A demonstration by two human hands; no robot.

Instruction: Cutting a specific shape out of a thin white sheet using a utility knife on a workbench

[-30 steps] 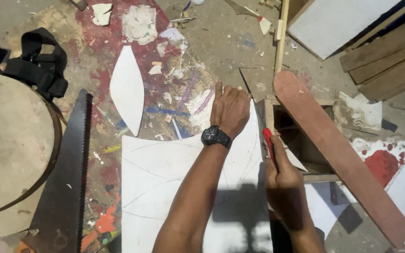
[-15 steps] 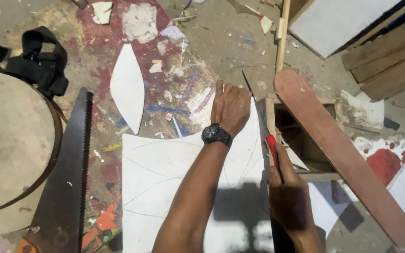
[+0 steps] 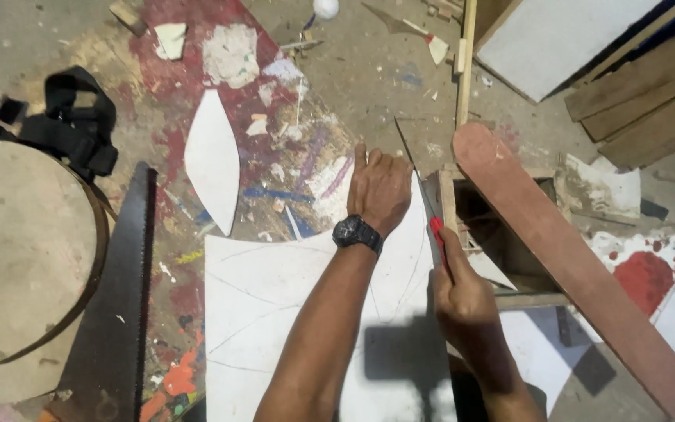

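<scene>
Looking down from head height at a paint-splattered workshop floor. Left hand, wearing a black wristwatch, pressed flat with fingers together and extended on the far edge of a white sheet marked with curved pencil lines; gripping nothing. Right hand curled tight around the red handle of a thin-bladed knife, fingers fully closed, blade running away along the sheet's right edge, just beside the left hand; tip possibly resting against the sheet's edge, though hard to make out. Lying near the sheet's upper left, a white leaf-shaped cutout. Further left, a dark handsaw, teeth facing right, beside a round tan board with a black strap above it. To the right of the knife, a long reddish wooden plank slanting across a small open wooden frame. Stacked boards and a pale panel at top right.
</scene>
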